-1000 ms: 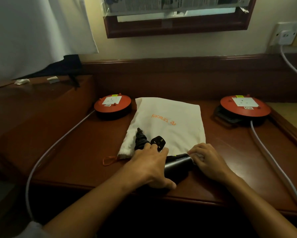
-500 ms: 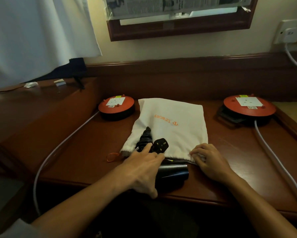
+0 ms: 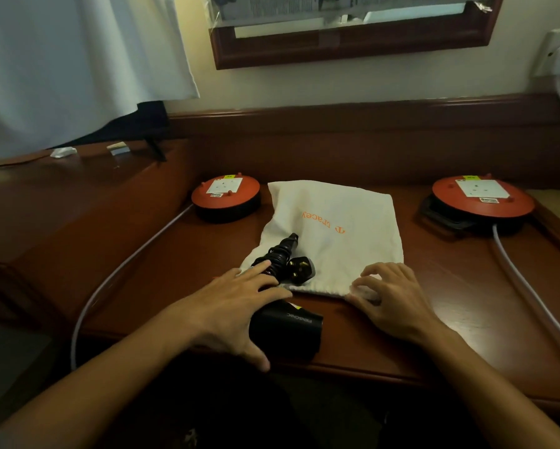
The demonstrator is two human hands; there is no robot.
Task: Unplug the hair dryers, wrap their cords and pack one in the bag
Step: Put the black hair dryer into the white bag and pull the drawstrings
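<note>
One hair dryer (image 3: 285, 327) in view rn, black, lying at the front edge of the wooden desk (image 3: 450, 306), barrel pointing right. Its handle reaches up onto the near-left corner of the white drawstring bag (image 3: 337, 228), cord (image 3: 277, 256) already wound tight round the handle, plug (image 3: 301, 268) lying loose on the fabric just beside it. So imo unplugging + wrapping are done for this one and we're at the packing step.

Left hand (image 3: 230, 306) is draped over the dryer body, fingers curved over the top towards the wrapped handle, thumb down the near side, so it's holding it. Right hand (image 3: 392, 296) is at the bag's near-right corner, fingertips curled and pinching the hem where the mouth is.

Next move prob needs the right hand to lift that hem and open the mouth, bc the bag's flat w/ the dryer on top, not inside. Then slide it in, handle first. Loose plug could snag on the hem tbh.

Two orange cable reels (image 3: 225, 197) (image 3: 481, 200) sit at the back, left and right of the bag.
</note>
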